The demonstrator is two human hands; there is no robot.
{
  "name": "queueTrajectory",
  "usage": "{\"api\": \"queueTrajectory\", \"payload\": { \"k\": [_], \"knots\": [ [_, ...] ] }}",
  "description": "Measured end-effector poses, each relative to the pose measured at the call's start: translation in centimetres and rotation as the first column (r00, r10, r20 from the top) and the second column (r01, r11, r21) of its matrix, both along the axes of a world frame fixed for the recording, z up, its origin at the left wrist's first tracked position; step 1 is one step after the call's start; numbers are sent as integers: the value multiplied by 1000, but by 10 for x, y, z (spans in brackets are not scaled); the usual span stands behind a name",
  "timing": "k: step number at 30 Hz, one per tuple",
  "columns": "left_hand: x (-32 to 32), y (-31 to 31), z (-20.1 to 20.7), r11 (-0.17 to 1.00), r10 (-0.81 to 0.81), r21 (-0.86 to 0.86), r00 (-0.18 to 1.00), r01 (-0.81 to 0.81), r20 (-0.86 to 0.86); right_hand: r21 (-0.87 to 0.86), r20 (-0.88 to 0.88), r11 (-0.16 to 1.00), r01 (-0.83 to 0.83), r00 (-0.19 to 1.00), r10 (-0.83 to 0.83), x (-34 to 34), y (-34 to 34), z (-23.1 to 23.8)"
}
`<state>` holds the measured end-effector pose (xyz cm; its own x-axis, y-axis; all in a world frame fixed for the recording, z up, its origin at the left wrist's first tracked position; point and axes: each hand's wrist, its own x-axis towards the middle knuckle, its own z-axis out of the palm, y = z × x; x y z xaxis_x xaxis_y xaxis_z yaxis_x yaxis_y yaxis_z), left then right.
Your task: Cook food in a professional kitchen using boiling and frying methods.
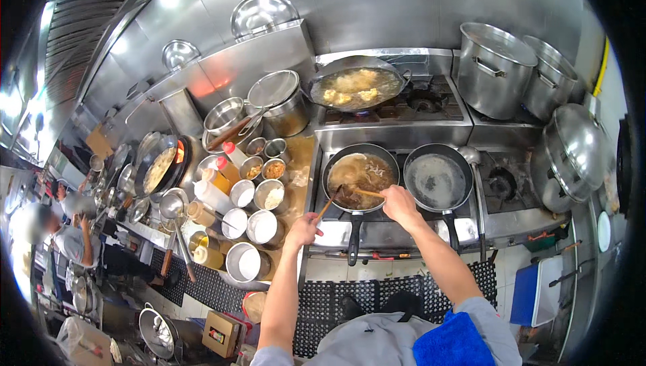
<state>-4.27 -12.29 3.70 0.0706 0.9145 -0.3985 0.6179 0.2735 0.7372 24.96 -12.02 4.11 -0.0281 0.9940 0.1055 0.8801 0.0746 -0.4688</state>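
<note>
My left hand (304, 230) is closed round a slim wooden stick (328, 205), whose far end dips into a black frying pan (328, 164). A second wooden stick (369, 193), in my closed right hand (402, 206), reaches into the same pan from the right. Brown bubbling liquid with noodle-like strands and darker pieces (360, 172) fills the pan; the tips of both sticks are lost in it, so their exact kind cannot be told. The pan's black handle (354, 238) points toward me, untouched. Beside it sits another black pan (437, 176) holding cloudy pale liquid.
Behind, a wok (323, 73) of oil holds frying yellow pieces. Tall steel pots (494, 73) stand at the back right. A ladle (480, 198) lies beside the right pan. Seasoning tubs (247, 262) and squeeze bottles (212, 196) crowd the left counter. A co-worker (70, 238) stands far left.
</note>
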Motion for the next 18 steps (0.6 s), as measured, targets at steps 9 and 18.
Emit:
{"api": "queueTrajectory", "payload": {
  "k": [9,18],
  "knots": [
    [12,8,2,969,-2,216,881,118,-472,-96,207,995,21,978,0,52,15,-7],
    [42,63,-34,951,19,249,766,185,-642,-50,194,966,-254,946,259,36,49,2]
  ]
}}
